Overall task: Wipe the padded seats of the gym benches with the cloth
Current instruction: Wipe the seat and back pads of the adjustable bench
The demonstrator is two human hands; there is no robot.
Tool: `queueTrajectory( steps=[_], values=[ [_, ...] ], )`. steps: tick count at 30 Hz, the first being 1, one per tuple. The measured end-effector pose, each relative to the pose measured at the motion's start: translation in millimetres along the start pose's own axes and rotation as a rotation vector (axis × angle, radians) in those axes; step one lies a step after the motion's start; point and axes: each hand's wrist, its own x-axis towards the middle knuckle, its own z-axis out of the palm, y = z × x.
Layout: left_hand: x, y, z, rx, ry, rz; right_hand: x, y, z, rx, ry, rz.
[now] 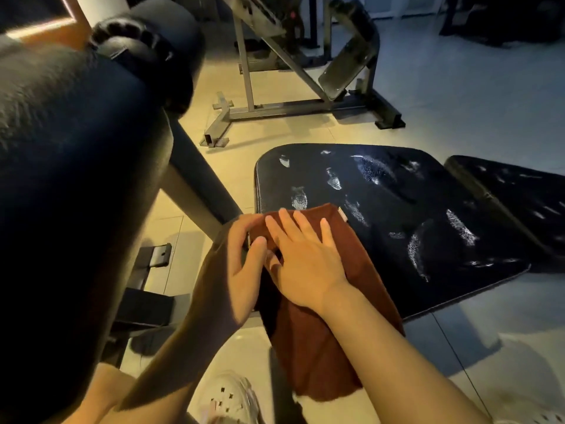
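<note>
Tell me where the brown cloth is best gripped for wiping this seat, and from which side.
Probably at the top end of the brown cloth, which lies flat on the padded seat, coming down from above. The right hand already presses there with straight fingers, and the left hand touches its left edge. The near end hangs off the seat, so gripping it gives little pressure.

Both forearms reach forward, close together. The right hand [305,258] lies flat, fingers straight and spread. The left hand [244,255] curls beside it, thumb touching the right.
</note>
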Motion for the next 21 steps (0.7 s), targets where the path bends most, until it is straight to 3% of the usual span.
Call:
queueTrajectory(
  steps=[3,6,11,15,21],
  values=[
    [10,-11,-3,0.038,-0.007,0.023,-9,5,6,0.008,0.046,0.070],
    [17,-22,-8,0.229,-0.036,0.099,-35,23,7,-0.009,0.101,0.266],
    [23,-28,-11,0.303,-0.049,0.238,-58,55,-2,-0.006,0.083,0.535],
    [22,-37,-9,0.349,-0.029,0.306,-65,39,2,-0.048,0.099,0.444],
    [29,-36,4,0.200,-0.006,0.364,-62,-27,31,0.013,0.201,0.194]
  ],
)
